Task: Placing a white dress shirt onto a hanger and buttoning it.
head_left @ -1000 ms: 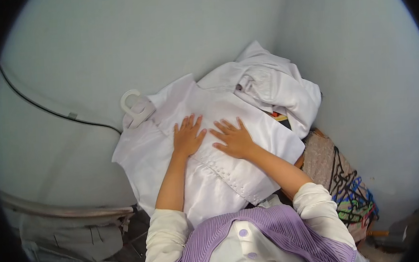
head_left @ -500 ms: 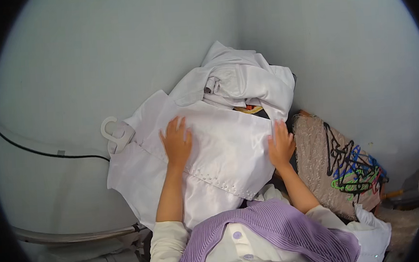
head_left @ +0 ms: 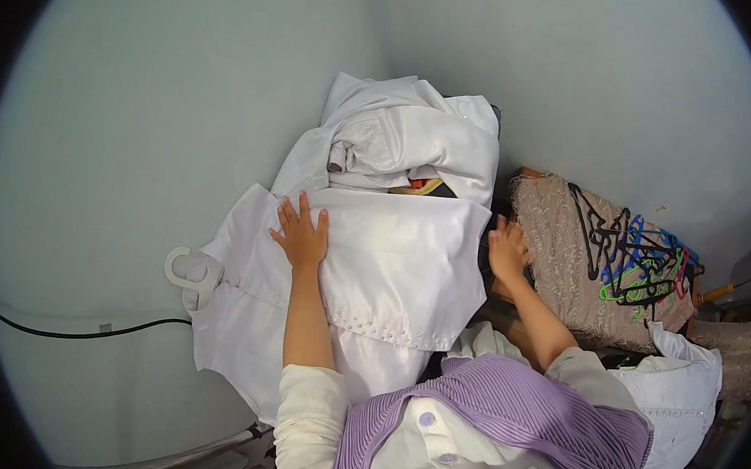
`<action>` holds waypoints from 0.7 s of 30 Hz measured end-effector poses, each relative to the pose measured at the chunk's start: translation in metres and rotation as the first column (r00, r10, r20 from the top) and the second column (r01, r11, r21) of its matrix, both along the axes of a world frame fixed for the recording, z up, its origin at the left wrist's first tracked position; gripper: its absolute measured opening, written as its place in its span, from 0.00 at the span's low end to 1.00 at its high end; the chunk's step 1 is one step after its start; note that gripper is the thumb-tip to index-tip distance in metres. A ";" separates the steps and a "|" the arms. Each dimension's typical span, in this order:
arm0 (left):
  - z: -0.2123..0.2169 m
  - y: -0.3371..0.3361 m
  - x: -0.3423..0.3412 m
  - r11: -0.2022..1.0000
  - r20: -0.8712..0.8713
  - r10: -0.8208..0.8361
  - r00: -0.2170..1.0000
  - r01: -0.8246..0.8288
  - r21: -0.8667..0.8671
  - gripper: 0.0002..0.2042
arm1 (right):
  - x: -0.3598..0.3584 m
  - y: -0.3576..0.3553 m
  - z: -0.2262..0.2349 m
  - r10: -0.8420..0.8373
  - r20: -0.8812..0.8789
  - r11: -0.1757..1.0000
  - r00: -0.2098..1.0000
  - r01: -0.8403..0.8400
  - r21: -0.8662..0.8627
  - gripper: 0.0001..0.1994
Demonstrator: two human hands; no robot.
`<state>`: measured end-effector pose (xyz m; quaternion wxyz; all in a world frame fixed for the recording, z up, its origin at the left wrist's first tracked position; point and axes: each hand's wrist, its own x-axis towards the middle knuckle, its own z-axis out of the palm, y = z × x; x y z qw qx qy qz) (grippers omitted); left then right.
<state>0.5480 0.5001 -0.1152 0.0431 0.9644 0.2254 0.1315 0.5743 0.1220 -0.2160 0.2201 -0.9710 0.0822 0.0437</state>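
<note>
The left hand [head_left: 301, 235] lies flat, fingers spread, on the white garment [head_left: 378, 269] in the middle; the right hand [head_left: 507, 252] seems to pinch its right edge. Tugging could topple the far pile [head_left: 404, 142].

A white plastic hanger [head_left: 191, 276] lies left of the left hand, a black cable [head_left: 80, 326] below it. Right of the right hand, coloured hangers [head_left: 639, 257] rest on a beige textured cushion [head_left: 567, 266].
</note>
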 end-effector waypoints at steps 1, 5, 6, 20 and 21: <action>0.002 -0.007 0.008 1.000 0.003 -0.016 1.000 0.016 -0.008 0.31 | 0.010 -0.022 -0.026 -0.384 -0.109 0.891 0.917 0.399 0.218 0.30; -0.002 0.005 -0.002 0.999 -0.019 0.040 0.999 -0.039 0.023 0.30 | -0.016 0.009 0.019 -0.031 0.656 0.937 0.754 -0.207 0.283 0.29; -0.003 0.009 -0.006 0.998 -0.029 0.053 0.998 -0.052 0.044 0.30 | -0.030 0.036 0.041 -0.087 0.745 0.767 0.661 -0.432 0.473 0.27; 0.005 0.011 -0.016 0.998 0.375 0.064 0.925 -0.057 -0.030 0.33 | -0.079 0.037 0.064 0.194 0.709 0.725 0.678 -0.586 0.361 0.32; 0.017 0.005 -0.019 0.995 0.454 0.090 0.886 -0.061 -0.079 0.33 | -0.084 0.044 0.071 0.244 0.760 0.672 0.603 -0.670 0.316 0.33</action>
